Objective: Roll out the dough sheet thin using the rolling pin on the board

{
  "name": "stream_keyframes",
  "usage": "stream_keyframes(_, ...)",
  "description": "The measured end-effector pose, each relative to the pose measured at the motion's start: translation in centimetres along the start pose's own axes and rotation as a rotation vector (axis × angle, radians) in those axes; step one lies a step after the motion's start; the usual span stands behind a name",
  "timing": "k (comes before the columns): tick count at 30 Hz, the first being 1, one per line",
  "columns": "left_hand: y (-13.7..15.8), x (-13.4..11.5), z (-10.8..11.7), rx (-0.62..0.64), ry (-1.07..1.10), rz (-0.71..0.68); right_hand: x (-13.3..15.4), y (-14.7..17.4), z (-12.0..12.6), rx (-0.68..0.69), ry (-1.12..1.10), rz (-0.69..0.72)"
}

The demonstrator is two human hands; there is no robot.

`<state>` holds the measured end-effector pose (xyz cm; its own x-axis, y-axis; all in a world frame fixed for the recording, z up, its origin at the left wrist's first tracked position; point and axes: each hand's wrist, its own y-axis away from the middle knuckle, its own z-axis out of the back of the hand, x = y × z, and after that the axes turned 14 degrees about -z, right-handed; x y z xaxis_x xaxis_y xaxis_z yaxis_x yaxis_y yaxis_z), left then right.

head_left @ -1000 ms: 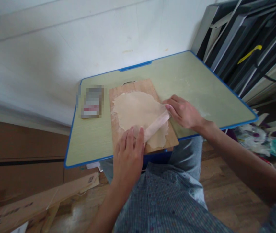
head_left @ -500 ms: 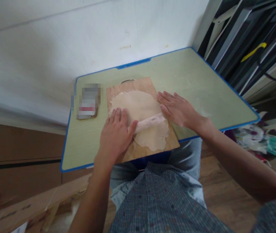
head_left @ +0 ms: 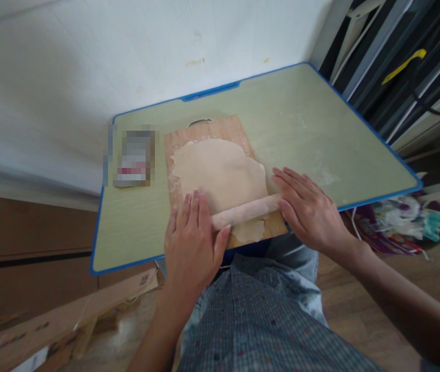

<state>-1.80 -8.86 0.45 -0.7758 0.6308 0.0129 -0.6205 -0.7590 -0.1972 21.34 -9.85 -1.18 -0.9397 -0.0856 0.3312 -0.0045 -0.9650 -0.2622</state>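
Note:
A sheet of rolled-out dough [head_left: 220, 165] with ragged edges lies on a wooden board [head_left: 200, 133]. Across its near part rests a pale, floured rolling pin [head_left: 246, 211]. My left hand [head_left: 194, 240] lies over the pin's left end, fingers stretched out flat and thumb apart. Over the right end is my right hand [head_left: 309, 209], also flat with extended fingers. Both palms touch the pin without wrapping round it, and they hide its ends. A flap of dough [head_left: 248, 231] shows on the near side of the pin.
The board sits on a pale green table [head_left: 309, 119] with a blue rim, against a white wall [head_left: 158, 57]. A pixelated object [head_left: 134, 157] lies to the left. Flour dusts the table's right side. A bag of odds and ends [head_left: 402, 219] and cardboard [head_left: 68, 320] are below.
The rolling pin has rolled toward my body under both hands, from mid-sheet to near the board's front edge. More dough shows beyond it. The view has shifted slightly.

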Motion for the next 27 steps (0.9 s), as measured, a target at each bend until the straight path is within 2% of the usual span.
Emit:
stream_keyframes(6, 1.6, -1.2, -0.3, -0.042, -0.026, -0.012, 0.1, 2.8, 0.2, -0.018, -0.022, 0.003)
stream_keyframes(18, 4.6, -2.8, -0.4, -0.089, -0.1, -0.062, 0.3, 6.7, 0.2, -0.106, 0.099, 0.029)
stream_keyframes(22, 3.7, -2.1, -0.8, -0.1, -0.135, -0.07, 0.1, 5.4, -0.2, -0.082, 0.092, 0.025)
stream_keyframes(27, 0.5, 0.3, -0.8, -0.068, -0.13, -0.035, -0.2, 1.2, -1.1, -0.099, 0.108, 0.06)
